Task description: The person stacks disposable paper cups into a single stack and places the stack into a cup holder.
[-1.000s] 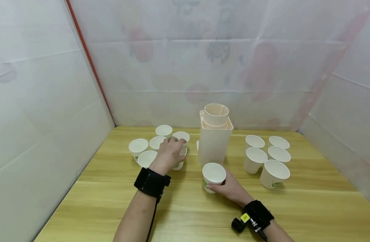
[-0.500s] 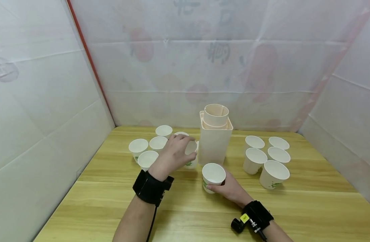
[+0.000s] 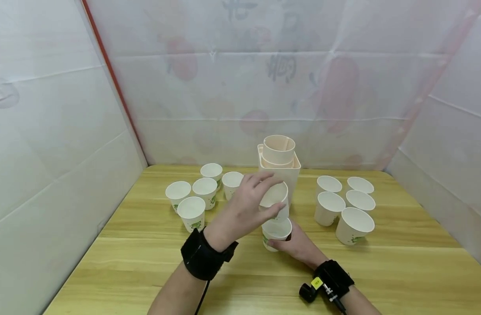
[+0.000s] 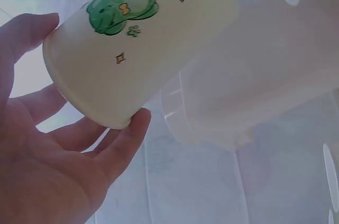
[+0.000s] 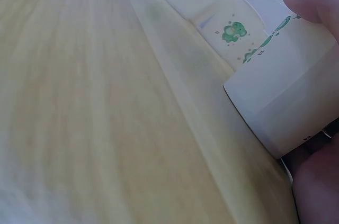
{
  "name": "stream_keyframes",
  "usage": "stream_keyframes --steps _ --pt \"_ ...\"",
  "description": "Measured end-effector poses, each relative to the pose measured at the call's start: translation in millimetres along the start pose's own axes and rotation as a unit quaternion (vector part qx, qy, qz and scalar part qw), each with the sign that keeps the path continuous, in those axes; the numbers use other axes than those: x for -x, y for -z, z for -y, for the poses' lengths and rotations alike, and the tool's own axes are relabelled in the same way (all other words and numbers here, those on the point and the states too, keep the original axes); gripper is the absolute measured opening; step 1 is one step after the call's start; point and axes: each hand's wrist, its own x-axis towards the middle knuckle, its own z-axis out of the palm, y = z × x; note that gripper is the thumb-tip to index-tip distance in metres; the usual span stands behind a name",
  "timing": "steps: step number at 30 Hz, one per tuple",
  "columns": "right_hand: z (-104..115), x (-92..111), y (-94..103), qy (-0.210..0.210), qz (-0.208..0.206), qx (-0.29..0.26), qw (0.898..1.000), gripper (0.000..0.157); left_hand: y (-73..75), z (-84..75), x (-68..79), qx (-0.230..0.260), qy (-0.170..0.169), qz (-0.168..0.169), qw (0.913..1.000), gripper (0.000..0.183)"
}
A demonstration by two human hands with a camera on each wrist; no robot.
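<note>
My left hand (image 3: 246,210) pinches a white paper cup (image 4: 143,49) near its rim, with a green cartoon animal printed on its side. In the head view that cup hangs just above and behind a second paper cup (image 3: 277,229). My right hand (image 3: 299,245) grips this second cup around its side, and it stands on the table. Whether the two cups touch is hard to tell. Behind them rises a tall cream container (image 3: 291,179) with a round tube (image 3: 279,148) in its top, partly covered by my left hand and the raised cup.
Several paper cups (image 3: 191,210) stand upright at the left of the wooden table (image 3: 126,271). Another group of paper cups (image 3: 354,225) stands at the right. White sheeting (image 3: 209,96) walls the back and both sides.
My left hand has lifted a cup out of the left group and carried it right, over toward the cup in my right hand. The right hand has stayed in place.
</note>
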Motion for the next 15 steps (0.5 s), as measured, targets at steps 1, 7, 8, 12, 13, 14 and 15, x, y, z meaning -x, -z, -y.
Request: stream_keyframes --steps 1,7,8,12,13,14,15 --pt "1 0 0.0 0.003 0.000 0.006 1.000 0.055 -1.5 -1.2 -0.1 0.005 -0.002 0.003 1.0000 0.044" --pt "-16 -1 1.2 0.020 0.002 0.025 0.999 0.056 -11.4 -2.8 1.1 0.010 -0.006 0.022 0.9997 0.049" --pt "-19 -2 1.3 0.020 0.002 0.021 1.000 0.057 -13.3 -2.5 1.1 0.009 -0.010 0.024 0.9996 0.050" --pt "-27 -3 1.4 0.034 0.008 0.002 0.999 0.062 -23.2 0.4 1.7 -0.001 -0.037 0.040 0.9985 0.053" --pt "-27 -3 1.2 0.035 0.010 -0.004 0.999 0.062 -25.6 1.2 2.2 -0.005 -0.044 0.046 0.9980 0.053" --pt "-26 -3 1.1 0.035 0.012 -0.009 0.999 0.061 -27.8 1.7 2.9 -0.007 -0.049 0.054 0.9973 0.053" --pt "-26 -4 1.0 0.040 0.015 -0.011 0.999 0.059 -29.7 2.2 3.7 -0.016 -0.053 0.062 0.9965 0.053"
